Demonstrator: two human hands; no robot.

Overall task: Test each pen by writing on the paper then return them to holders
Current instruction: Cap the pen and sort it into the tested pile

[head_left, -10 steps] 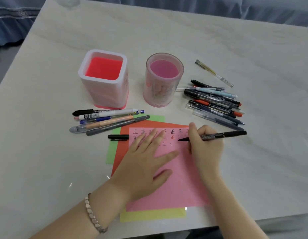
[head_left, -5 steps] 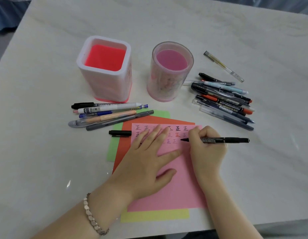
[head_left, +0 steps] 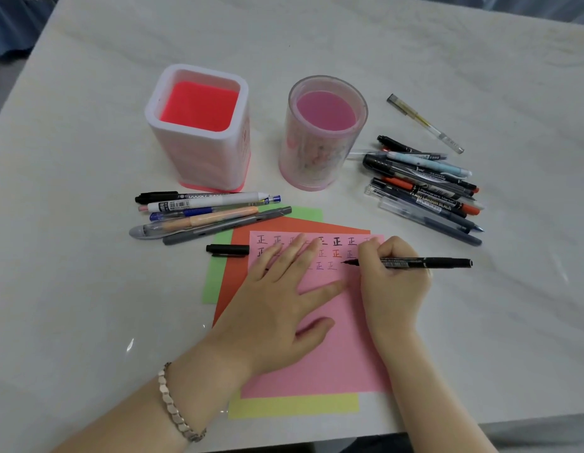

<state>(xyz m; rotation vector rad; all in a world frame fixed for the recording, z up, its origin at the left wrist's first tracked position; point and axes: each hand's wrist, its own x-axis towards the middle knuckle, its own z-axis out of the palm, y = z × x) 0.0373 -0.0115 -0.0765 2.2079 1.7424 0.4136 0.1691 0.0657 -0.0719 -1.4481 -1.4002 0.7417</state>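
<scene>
My right hand (head_left: pixel 393 282) grips a black pen (head_left: pixel 428 263), its tip touching the pink paper (head_left: pixel 336 354) in the third row of written marks. My left hand (head_left: pixel 277 299) lies flat on the pink paper with fingers spread, covering part of the rows. The pen's black cap (head_left: pixel 228 249) lies at the paper's left edge. Behind stand two holders with no pens in them: a square white holder (head_left: pixel 199 125) with a red inside and a round clear pink holder (head_left: pixel 323 132).
Several pens (head_left: pixel 205 214) lie in a row left of the papers, and a pile of pens (head_left: pixel 424 188) lies at the right. A clear pen (head_left: pixel 424 123) lies alone further back. Green, orange and yellow sheets stick out under the pink paper. The table's front edge is near.
The pen tip has come down onto the pink paper. My left hand keeps pressing the sheet. The camera has moved closer.
</scene>
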